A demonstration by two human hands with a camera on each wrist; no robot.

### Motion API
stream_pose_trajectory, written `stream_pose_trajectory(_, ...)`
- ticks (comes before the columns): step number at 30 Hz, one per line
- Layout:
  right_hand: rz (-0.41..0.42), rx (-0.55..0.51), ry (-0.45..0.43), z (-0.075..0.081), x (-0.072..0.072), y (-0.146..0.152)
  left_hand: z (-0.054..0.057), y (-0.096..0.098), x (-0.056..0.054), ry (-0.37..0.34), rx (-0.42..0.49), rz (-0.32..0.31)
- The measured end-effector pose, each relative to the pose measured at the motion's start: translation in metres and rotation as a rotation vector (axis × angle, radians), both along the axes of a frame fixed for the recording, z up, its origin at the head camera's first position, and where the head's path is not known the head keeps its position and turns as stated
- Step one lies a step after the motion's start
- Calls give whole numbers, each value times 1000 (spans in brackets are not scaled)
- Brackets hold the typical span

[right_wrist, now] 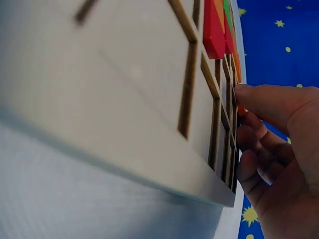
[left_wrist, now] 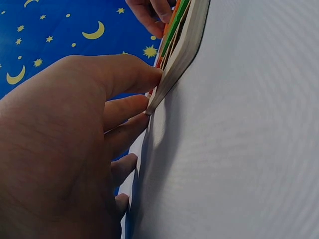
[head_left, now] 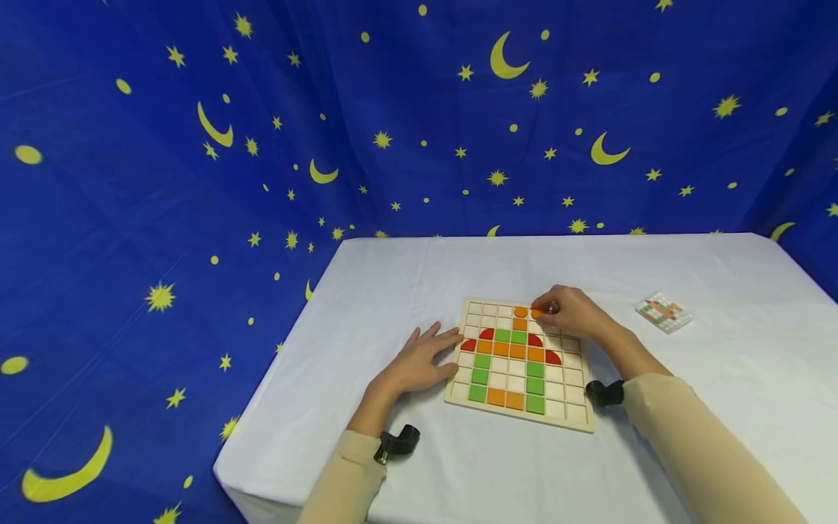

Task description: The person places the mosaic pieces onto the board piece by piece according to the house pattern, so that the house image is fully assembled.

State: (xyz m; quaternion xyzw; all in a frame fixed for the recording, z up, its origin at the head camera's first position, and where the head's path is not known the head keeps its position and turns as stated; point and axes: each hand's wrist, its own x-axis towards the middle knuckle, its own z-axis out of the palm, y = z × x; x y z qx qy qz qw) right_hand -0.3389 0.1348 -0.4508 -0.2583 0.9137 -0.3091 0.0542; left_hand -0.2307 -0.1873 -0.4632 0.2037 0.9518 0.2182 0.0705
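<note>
A wooden grid board [head_left: 517, 417] lies on the table, its squares partly filled with red, green and orange tiles. Over its far edge, my right hand [head_left: 568, 311] pinches a small orange tile [head_left: 537, 314] between thumb and fingers. Just left of that tile sits a rounded orange tile [head_left: 520, 312], with an orange square [head_left: 520, 324] below it. My left hand [head_left: 419, 362] rests at the board's left edge with its fingers spread. In the left wrist view, the thumb and fingertips of the left hand [left_wrist: 75, 134] meet the board's side [left_wrist: 187, 50].
A small printed card [head_left: 664, 313] with a coloured grid pattern lies to the right of the board on the white-covered table [head_left: 406, 284]. Blue cloth [head_left: 419, 167] with moons and stars hangs behind and to the left. Each wrist carries a black camera [head_left: 397, 442].
</note>
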Motion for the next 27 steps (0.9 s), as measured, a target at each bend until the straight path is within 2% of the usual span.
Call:
stream_pose_trajectory(19, 30, -19, 41, -4, 5, 7, 1, -1, 1, 6, 26, -3)
stream_pose_trajectory(27, 16, -38, 72, -4, 15, 25, -2, 0, -3, 15, 32, -21)
